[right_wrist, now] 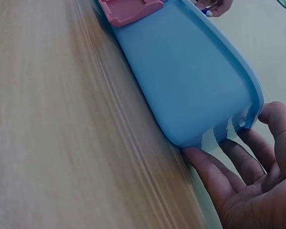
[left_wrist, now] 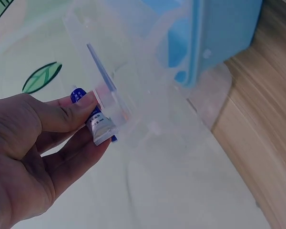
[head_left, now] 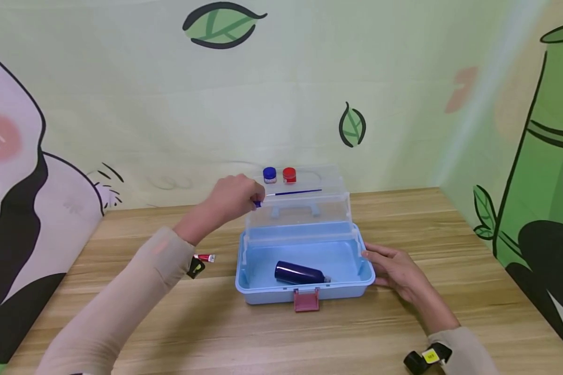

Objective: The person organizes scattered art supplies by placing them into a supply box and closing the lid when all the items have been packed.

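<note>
In my left hand (head_left: 236, 197) a small blue and silver paint tube (left_wrist: 96, 117) is pinched between thumb and fingers, beside the raised clear upper part (head_left: 305, 208) of a light blue storage box (head_left: 262, 296). My right hand (head_left: 396, 271) holds the box's right end, thumb at the rim and fingers against the outer wall. Inside the box a dark blue bottle (head_left: 299, 273) lies on its side. A paint jar with a blue lid (head_left: 269, 175), another with a red lid (head_left: 289, 175) and a thin paintbrush (head_left: 297, 192) are on the clear upper part.
A red and white paint tube (head_left: 206, 258) lies on the wooden table (head_left: 206, 323), left of the box and partly behind the left sleeve. A pink latch (head_left: 306, 300) hangs at the box's front. Behind the table stands a printed backdrop (head_left: 403, 78).
</note>
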Demonstrator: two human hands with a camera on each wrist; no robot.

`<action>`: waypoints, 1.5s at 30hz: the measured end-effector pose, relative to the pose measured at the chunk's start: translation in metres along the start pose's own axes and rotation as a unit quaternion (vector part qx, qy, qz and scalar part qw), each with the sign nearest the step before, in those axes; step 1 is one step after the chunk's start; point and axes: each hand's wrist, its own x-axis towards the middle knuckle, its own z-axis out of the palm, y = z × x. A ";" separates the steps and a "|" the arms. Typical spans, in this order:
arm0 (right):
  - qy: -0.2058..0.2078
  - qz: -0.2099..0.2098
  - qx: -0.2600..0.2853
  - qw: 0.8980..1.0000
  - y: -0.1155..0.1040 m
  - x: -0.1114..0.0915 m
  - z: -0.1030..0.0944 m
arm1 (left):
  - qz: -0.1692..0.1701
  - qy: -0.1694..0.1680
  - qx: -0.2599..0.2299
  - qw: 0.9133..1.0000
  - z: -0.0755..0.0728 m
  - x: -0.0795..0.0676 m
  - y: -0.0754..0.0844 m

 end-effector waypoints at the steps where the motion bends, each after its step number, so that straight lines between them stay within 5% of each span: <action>1: -0.001 0.000 0.000 1.000 0.000 0.000 0.000 | 0.003 -0.005 -0.001 1.000 0.000 0.002 0.002; 9: -0.002 0.000 0.002 1.000 0.000 -0.001 0.000 | 0.026 -0.033 0.006 0.999 -0.002 0.012 0.023; 23: 0.001 0.002 -0.005 1.000 -0.002 -0.001 -0.001 | 0.077 -0.035 0.027 0.996 0.017 0.034 0.037; 45: -0.006 -0.001 0.002 1.000 -0.002 -0.001 0.000 | 0.067 -0.093 0.059 0.992 0.031 0.056 0.053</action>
